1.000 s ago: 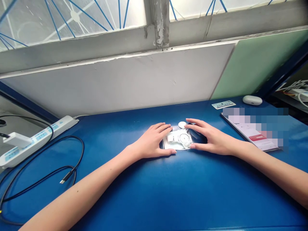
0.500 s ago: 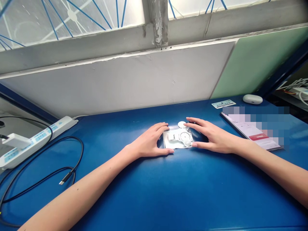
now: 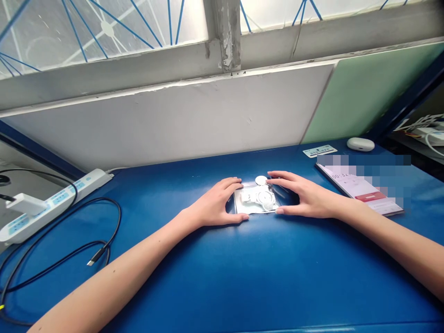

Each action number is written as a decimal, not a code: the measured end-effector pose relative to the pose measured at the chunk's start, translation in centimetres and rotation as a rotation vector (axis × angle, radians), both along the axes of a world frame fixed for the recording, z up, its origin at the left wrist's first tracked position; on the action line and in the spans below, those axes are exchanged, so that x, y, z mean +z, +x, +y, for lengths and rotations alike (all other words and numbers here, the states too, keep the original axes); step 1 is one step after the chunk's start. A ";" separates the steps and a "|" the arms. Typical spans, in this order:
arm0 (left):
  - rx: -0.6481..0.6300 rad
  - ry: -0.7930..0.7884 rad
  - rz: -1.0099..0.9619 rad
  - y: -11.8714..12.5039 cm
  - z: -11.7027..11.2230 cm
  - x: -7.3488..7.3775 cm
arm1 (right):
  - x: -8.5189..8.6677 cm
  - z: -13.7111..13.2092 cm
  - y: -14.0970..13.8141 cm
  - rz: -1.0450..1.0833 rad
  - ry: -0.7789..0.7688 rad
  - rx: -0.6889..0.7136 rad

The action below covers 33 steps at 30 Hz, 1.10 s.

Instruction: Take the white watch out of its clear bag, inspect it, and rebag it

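Observation:
Between my two hands, a small clear plastic packet [image 3: 244,207] lies flat on the blue table [image 3: 222,273]. Inside or on it are a white block-like piece [image 3: 247,196] and a white ring-shaped part [image 3: 265,199]; their exact kind is too small to tell. A white round disc [image 3: 261,180] rests at the packet's far edge. My left hand [image 3: 220,203] curves around the packet's left side, thumb and fingers apart. On the other side, my right hand [image 3: 301,194] has its fingers spread, with fingertips at the disc and the packet's right edge.
A white power strip [image 3: 74,189] with a plugged-in white charger [image 3: 26,203] runs along the left. A black cable [image 3: 120,217] coils beside it. To the right are a phone-like device [image 3: 371,196], a card [image 3: 319,151] and a white earbud case [image 3: 360,144]. A wall stands behind.
The view has shifted slightly. Both hands keep nearly the same place and pose around the packet; nothing has clearly been picked up or let go.

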<state>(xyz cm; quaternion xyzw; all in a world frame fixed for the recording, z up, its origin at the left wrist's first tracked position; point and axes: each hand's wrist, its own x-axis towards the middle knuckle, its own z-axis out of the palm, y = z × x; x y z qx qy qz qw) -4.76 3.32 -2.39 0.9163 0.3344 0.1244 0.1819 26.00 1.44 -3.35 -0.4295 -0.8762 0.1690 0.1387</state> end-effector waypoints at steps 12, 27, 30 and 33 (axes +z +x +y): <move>-0.017 0.051 0.025 0.1 0.2 0.0 | -0.3 0.3 0.2 0.032 -0.009 0.001; -0.015 0.071 0.038 0.1 0.2 -0.1 | -0.2 0.4 0.5 0.004 0.020 0.035; -0.007 0.068 0.039 0.2 0.1 -0.1 | 0.0 0.3 0.5 0.000 0.005 0.019; -0.012 0.068 0.035 0.2 0.0 0.0 | 0.1 0.3 0.5 -0.022 0.012 0.017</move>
